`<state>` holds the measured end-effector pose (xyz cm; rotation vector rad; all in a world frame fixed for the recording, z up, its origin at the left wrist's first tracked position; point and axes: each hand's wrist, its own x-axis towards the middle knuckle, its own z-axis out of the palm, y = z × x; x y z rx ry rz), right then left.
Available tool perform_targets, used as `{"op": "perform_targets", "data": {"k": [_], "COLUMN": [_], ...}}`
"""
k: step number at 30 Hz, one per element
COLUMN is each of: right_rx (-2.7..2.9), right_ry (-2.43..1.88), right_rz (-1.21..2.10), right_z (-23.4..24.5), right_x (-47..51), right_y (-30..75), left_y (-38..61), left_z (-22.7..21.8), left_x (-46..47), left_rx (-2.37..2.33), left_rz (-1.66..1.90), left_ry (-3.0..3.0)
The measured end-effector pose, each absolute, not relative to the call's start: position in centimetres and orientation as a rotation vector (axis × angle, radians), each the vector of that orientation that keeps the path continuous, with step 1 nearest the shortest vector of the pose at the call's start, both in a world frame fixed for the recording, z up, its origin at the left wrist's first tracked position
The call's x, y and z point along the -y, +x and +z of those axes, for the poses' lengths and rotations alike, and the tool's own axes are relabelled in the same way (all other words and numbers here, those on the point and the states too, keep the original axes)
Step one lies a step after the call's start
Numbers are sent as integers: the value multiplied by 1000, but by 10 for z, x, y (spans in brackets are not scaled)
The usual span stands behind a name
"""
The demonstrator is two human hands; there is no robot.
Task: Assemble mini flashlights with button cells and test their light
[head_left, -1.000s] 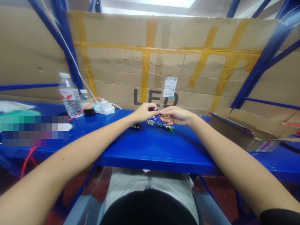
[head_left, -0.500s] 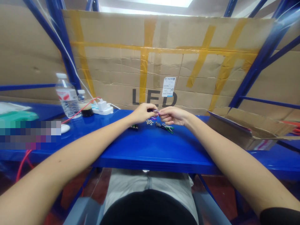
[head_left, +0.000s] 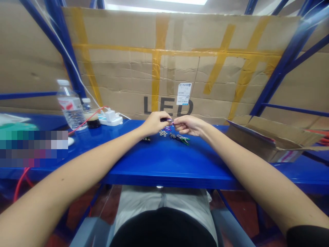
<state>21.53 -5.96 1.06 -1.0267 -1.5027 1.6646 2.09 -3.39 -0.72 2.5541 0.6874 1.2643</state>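
My left hand (head_left: 154, 122) and my right hand (head_left: 189, 125) meet above the blue table (head_left: 164, 161), fingertips nearly touching. Between them is a small, slender purple and silver piece (head_left: 170, 120), too small to name. My left thumb and fingers pinch its left end; the fingers of my right hand are closed at its right end. On the table below lie several small silver pieces (head_left: 162, 133) in a cluster and a purple piece (head_left: 167, 129). Slim green and silver pieces (head_left: 183, 139) lie just right of small dark metal parts (head_left: 173, 136). Dark parts (head_left: 146, 139) sit below my left wrist.
An open cardboard box (head_left: 267, 140) stands at the right. At the left are a clear water bottle (head_left: 70, 106), a small bottle of dark liquid (head_left: 91, 115), a white power strip (head_left: 113, 120) and a red cable (head_left: 87, 120). A large cardboard sheet (head_left: 123, 79) stands behind.
The hands stay together at the same place, with the small piece now level between the fingertips and the fingers slightly shifted. The whole view has moved a little.
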Motion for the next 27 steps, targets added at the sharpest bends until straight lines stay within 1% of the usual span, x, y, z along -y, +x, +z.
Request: {"op": "perform_targets", "data": {"k": [7,13,16,21,27], "right_rx": [1488,1496,1487,1507,1548], "right_ry": [-1070,-1159,-1202,-1206,-1229], "right_rz": [1569,1263,1186,1139,1060], "right_z": [8,7,7,7,5], "right_x": [59,62,63,65,65], "right_y": [211,204,200,198,198], "left_y": [23,20,19,20,18], "left_z": [-9,-5,-5,-4,-4], "left_x": [32,34,36,37,33], "left_rx": [-699,-822,-907,-743,-553], "left_rz": [1256,1257,1255,1204,1298], "left_ry": [2730,2928,3017,3209,3249]}}
